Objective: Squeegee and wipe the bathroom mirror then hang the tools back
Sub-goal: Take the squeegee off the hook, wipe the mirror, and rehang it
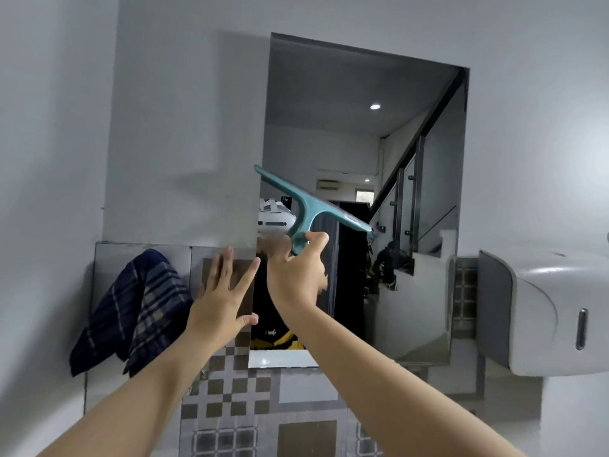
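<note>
Head cam: right hand [298,278] grips teal squeegee [309,206] by its handle, blade tilted across the mirror [362,133], prob. mid-pass. Left hand [222,296] open, flat on tile beside it, bracing. Plaid cloth [138,308] hangs left, w/in reach.

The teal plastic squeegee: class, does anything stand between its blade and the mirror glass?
Nothing visible does. The right hand holds the teal plastic squeegee before the wall mirror. The open left hand sits beside the frame, off the glass.
</note>
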